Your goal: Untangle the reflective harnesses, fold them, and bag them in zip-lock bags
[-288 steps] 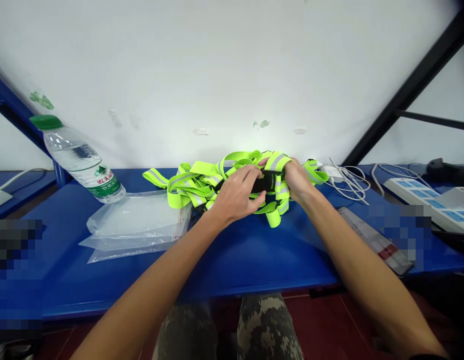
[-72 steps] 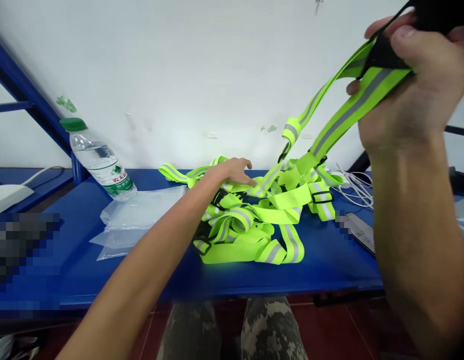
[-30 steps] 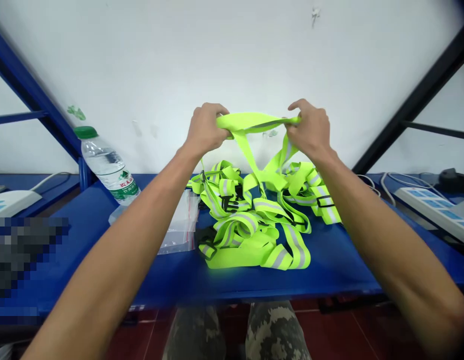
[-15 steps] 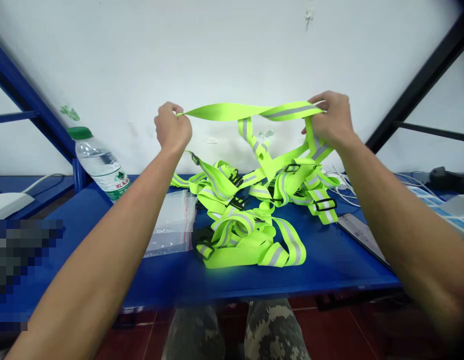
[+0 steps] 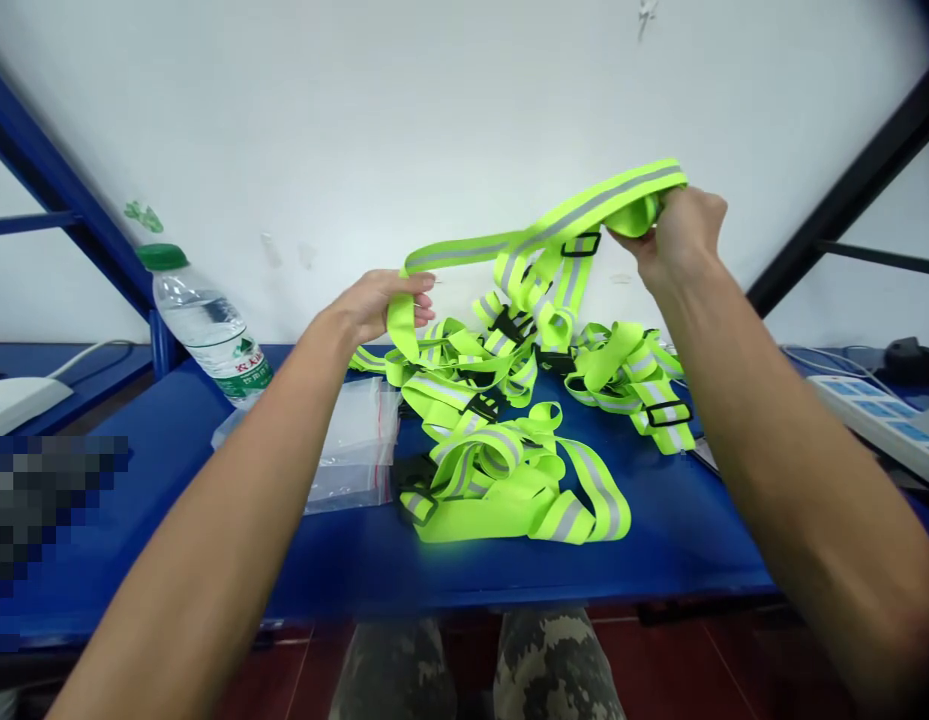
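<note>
Above the blue counter [image 5: 584, 570], a lime reflective harness strap [image 5: 584, 205] slants up rightward from the lightly gripping left hand [image 5: 378, 305] to the higher right hand [image 5: 678, 235], closed around its end, with the remaining webbing [image 5: 509, 500] heaped below.

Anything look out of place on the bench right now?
Yes: the reflective straps lie tangled in one heap on the blue bench, with black buckles caught among the loops, rather than laid out separately.

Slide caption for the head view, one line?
Left hand and right hand raise a neon-yellow reflective strap above a tangled pile on a blue table.
</note>
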Tool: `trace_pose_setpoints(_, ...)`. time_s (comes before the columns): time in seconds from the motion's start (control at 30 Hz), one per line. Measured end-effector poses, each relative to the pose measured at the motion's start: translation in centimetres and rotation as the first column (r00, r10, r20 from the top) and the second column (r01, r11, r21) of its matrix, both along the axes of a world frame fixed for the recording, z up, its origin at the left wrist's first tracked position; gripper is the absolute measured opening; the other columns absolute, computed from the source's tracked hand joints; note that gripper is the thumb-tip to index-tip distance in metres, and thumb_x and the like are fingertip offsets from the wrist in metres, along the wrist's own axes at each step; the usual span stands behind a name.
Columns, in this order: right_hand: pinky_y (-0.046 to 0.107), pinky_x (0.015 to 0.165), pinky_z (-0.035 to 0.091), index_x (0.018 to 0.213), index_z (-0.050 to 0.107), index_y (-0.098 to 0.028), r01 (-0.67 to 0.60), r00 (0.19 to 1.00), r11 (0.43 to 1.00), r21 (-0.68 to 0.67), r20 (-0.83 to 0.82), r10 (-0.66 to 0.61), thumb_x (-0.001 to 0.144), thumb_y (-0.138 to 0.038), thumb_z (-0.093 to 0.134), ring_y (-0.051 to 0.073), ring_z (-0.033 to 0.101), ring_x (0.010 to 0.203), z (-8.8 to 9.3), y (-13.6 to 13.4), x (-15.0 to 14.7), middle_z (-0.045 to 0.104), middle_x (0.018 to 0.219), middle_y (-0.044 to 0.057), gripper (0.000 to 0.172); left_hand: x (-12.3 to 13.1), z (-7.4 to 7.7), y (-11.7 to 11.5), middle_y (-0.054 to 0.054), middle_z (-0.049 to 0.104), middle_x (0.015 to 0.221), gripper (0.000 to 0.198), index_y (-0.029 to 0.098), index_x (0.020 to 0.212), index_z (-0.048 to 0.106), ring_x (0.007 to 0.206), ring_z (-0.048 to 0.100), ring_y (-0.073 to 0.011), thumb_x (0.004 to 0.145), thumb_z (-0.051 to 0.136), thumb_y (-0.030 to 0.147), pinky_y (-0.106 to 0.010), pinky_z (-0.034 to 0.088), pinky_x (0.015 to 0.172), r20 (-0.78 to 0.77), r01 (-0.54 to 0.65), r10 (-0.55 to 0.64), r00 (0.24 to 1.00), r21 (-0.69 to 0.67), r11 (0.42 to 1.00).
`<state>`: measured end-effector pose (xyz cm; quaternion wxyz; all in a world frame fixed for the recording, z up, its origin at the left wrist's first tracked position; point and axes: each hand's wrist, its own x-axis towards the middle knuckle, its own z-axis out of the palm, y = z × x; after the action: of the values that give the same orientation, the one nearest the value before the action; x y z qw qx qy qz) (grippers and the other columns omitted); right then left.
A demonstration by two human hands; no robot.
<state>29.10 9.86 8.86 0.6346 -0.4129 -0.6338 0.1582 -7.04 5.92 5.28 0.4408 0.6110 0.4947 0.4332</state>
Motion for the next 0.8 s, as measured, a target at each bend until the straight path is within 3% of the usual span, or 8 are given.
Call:
trace_pose_setpoints(0.07, 0.046, 0.078, 0.052, 0.084, 0.048, -0.027, 0.074, 0.983, 0.996, -0.053, -0.167, -0.081, 0.084, -0.053, 0.056, 0.024, 0.058, 0.096, -0.3, -0.6, -1.9, 0.065, 0.092, 0.006, 0.027, 1.5, -1.3, 0.2, -0.014, 0.068, 0.102, 0.054, 0.015, 0.115, 0.06, 0.102, 0.065, -0.0314, 0.065, 0.078, 0.027, -0.045, 0.054, 0.086, -0.17, -0.187, 0.206, 0.964, 0.121, 0.975)
trace_pose_setpoints(0.17, 0.048, 0.076, 0.052, 0.086, 0.054, -0.029, 0.031, 0.992, 0.993, -0.112, -0.119, -0.044, 0.079, -0.06, 0.058, 0.026, 0.061, 0.094, -1.1, -1.9, -4.7, 0.065, 0.089, 0.005, 0.032, 4.6, -2.9, -0.8, -0.018, 0.057, 0.13, 0.065, 0.017, 0.127, 0.048, 0.127, 0.049, -0.0353, 0.068, 0.073, 0.024, -0.049, 0.044, 0.102, -0.311, -0.343, 0.522, 0.794, 0.481, 0.807)
trace_pose_setpoints(0.2, 0.048, 0.076, 0.052, 0.087, 0.056, -0.03, 0.025, 0.998, 0.992, -0.121, -0.052, -0.031, 0.078, -0.063, 0.058, 0.027, 0.061, 0.094, -1.3, -2.4, -5.5, 0.066, 0.088, 0.005, 0.035, 5.6, -3.3, -1.4, -0.017, 0.057, 0.129, 0.058, 0.018, 0.128, 0.046, 0.126, 0.049, -0.0333, 0.075, 0.067, 0.025, -0.047, 0.044, 0.102, -0.32, -0.297, 0.515, 0.795, 0.535, 0.791)
trace_pose_setpoints(0.33, 0.052, 0.08, 0.047, 0.098, 0.061, -0.037, 0.043, 0.989, 0.993, -0.11, 0.142, -0.027, 0.073, -0.077, 0.054, 0.031, 0.058, 0.1, -1.3, -4.1, -7.3, 0.07, 0.091, 0.005, 0.048, 8.8, -5.2, -2.9, -0.014, 0.065, 0.11, 0.044, 0.018, 0.12, 0.047, 0.104, 0.062, -0.0293, 0.084, 0.057, 0.042, -0.042, 0.049, 0.088, -0.558, 0.12, 0.153, 0.816, 0.422, 0.899)
trace_pose_setpoints(0.5, 0.054, 0.087, 0.045, 0.1, 0.061, -0.032, -0.049, 0.998, 0.998, -0.041, 0.033, 0.051, 0.077, -0.083, 0.039, 0.035, 0.053, 0.114, 0.3, -7.1, -6.6, 0.068, 0.107, 0.008, 0.06, 9.3, -8.2, -1.7, -0.021, 0.064, 0.12, 0.082, 0.013, 0.147, 0.022, 0.114, 0.06, -0.0387, 0.083, 0.06, 0.048, -0.049, 0.047, 0.092, -0.779, 0.19, 0.099, 0.619, 0.27, 0.944)
trace_pose_setpoints(0.63, 0.05, 0.085, 0.05, 0.089, 0.06, -0.031, -0.077, 0.992, 0.997, 0.0, -0.099, 0.077, 0.081, -0.067, 0.051, 0.034, 0.05, 0.122, 1.6, -9.1, -4.5, 0.064, 0.117, 0.007, 0.038, 7.5, -7.8, -0.1, -0.019, 0.056, 0.138, 0.07, 0.015, 0.15, 0.028, 0.131, 0.051, -0.0311, 0.088, 0.054, 0.036, -0.043, 0.043, 0.105, -0.637, 0.091, 0.134, 0.759, 0.309, 0.947)
trace_pose_setpoints(0.7, 0.046, 0.084, 0.053, 0.086, 0.059, -0.029, 0.063, 0.974, 0.997, 0.033, -0.219, -0.054, 0.08, -0.05, 0.061, 0.029, 0.049, 0.125, 1.8, -9.0, -3.5, 0.061, 0.122, 0.004, 0.022, 6.2, -5.9, 0.2, -0.016, 0.048, 0.147, 0.061, 0.014, 0.141, 0.044, 0.137, 0.045, -0.0276, 0.085, 0.06, 0.031, -0.039, 0.036, 0.114, -0.513, 0.087, 0.112, 0.851, 0.349, 0.933)
trace_pose_setpoints(0.8, 0.045, 0.08, 0.056, 0.088, 0.063, -0.024, 0.191, 0.957, 0.972, -0.133, -0.197, -0.215, 0.075, -0.033, 0.068, 0.026, 0.05, 0.121, 1.2, -7.6, -2.2, 0.06, 0.124, 0.005, 0.017, 4.6, -2.6, -0.1, -0.011, 0.06, 0.133, 0.052, 0.018, 0.129, 0.058, 0.123, 0.057, -0.027, 0.079, 0.067, 0.025, -0.041, 0.046, 0.104, -0.328, 0.165, -0.041, 0.944, 0.36, 0.918)
